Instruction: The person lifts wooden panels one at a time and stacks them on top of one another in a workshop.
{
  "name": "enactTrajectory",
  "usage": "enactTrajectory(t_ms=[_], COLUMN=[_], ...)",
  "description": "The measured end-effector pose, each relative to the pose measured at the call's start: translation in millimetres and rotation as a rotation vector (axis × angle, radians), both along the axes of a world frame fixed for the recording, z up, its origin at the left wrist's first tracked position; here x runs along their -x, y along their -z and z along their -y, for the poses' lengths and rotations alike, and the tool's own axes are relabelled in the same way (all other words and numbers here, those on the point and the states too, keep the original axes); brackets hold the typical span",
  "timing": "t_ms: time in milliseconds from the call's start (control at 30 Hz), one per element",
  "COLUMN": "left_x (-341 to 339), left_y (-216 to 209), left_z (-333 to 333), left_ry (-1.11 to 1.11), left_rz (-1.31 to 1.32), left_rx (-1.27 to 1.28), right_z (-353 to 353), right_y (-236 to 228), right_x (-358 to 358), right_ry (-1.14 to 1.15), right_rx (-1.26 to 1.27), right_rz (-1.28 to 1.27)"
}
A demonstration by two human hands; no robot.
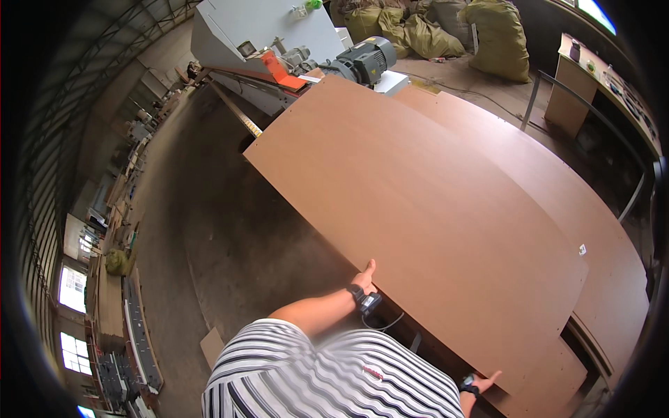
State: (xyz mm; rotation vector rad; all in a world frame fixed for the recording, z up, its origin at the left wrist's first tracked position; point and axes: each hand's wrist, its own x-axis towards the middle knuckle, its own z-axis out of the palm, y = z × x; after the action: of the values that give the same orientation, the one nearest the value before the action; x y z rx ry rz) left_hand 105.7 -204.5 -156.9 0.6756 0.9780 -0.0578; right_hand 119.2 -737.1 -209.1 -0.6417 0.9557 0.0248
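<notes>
A large flat brown board stretches diagonally before me, from the machine down to my right side. My left hand grips its near long edge, the thumb on the top face and the fingers hidden underneath. Farther along that same edge, my right hand holds the board near its right end, thumb up on the surface; its other fingers are mostly out of sight. Both wrists carry dark straps with a small device. Beneath and beyond this board lies another brown board, partly covered by it.
At the board's far end stands a grey machine with a dark motor and an orange part. Stuffed sacks sit behind it. A metal rail and a workbench are at the far right; stacked panels line the left.
</notes>
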Motion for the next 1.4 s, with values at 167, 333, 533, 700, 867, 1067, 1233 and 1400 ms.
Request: enactTrajectory(t_ms=[167,333,533,700,867,1067,1233,1400], left_x=[-2.4,-6.8,-19.6,-25.4,-70.4,-160.0,-236.8,-308.7], left_y=[-48.6,-102.3,-101.1,-110.1,-94.8,-58.2,-67.4,-56.1], left_z=[5.0,-122.1,-266.8,-244.6,-173.4,-85.4,-8.5,53.1], left_ry=[-0.014,-0.312,-0.089,-0.121,-0.047,0.215,0.041,0.029], left_rz=[0.265,0.421,0.024,-0.011,0.006,-0.241,-0.039,0.002], left_rx=[0.472,-0.092,-0.335,-0.119,0.031,-0.175,0.068,0.038], right_z=[-151.0,-178.2,-172.2,-141.8,-71.4,40.5,118.3,161.5], right_y=[-45.0,-48.4,-53.5,-85.8,-123.0,-138.6,-120.0,-106.6], right_x=[-1.9,-11.2,-6.2,-23.8,-68.3,-141.7,-195.7,-236.1], right_ry=[-0.07,-0.085,0.069,0.181,0.184,0.131,0.219,0.233], right_rx=[-0.44,-0.289,-0.13,0.042,0.404,0.516,0.52,0.388], right_rz=[0.125,0.092,0.012,0.027,0.013,-0.085,0.086,0.269])
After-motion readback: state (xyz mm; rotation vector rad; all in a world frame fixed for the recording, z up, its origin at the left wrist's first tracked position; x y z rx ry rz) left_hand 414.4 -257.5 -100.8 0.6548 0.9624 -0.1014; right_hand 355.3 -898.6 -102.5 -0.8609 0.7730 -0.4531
